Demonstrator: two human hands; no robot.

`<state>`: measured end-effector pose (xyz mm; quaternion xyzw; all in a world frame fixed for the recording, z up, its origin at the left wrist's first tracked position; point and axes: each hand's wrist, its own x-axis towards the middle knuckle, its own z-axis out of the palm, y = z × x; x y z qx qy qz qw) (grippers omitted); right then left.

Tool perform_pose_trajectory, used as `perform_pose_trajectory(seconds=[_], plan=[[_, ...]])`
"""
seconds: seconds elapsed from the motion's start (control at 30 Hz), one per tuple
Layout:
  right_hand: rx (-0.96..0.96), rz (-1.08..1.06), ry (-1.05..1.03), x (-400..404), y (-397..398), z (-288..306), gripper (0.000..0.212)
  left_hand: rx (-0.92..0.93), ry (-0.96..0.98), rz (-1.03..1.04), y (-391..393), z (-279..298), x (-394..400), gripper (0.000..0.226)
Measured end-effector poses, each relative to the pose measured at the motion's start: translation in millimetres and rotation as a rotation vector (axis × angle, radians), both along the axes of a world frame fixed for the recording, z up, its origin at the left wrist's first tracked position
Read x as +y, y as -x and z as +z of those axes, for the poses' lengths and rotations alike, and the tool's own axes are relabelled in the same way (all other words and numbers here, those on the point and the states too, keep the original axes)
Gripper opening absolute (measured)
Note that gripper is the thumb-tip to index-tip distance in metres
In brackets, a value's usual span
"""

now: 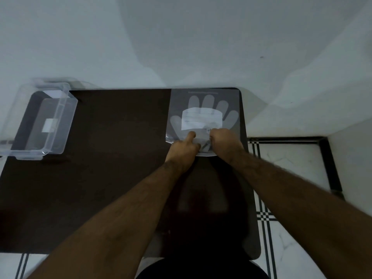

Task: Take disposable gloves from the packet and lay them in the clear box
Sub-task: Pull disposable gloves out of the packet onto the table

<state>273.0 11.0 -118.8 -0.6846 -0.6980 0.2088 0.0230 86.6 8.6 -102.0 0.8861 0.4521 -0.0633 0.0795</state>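
The glove packet (203,109) lies flat at the far right of the dark table (112,158), a pale hand shape and a white label showing on it. Both hands rest on its near edge. My left hand (184,147) presses the packet down with the thumb stretched out and fingers curled. My right hand (225,142) is fisted at the packet's opening, pinching the thin plastic there. Whether a glove is between the fingers I cannot tell. The clear box (40,119) stands at the table's far left corner, partly over the edge, with a white label on its bottom.
A white wall runs behind the table. White floor tiles with black lines (281,178) lie to the right and below the table. The table's dark middle lies between the packet and the box.
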Motion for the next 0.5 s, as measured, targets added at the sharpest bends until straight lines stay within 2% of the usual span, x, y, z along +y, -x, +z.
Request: perform_pose_trajectory(seconds=[0.17, 0.5], plan=[[-0.018, -0.012, 0.001, 1.1, -0.4, 2.9, 0.017, -0.062, 0.095, 0.125, -8.0, -2.9, 8.2, 0.020], [-0.026, -0.009, -0.010, -1.4, -1.5, 0.9, 0.014, 0.012, 0.043, 0.052, -10.6, -7.4, 11.9, 0.013]])
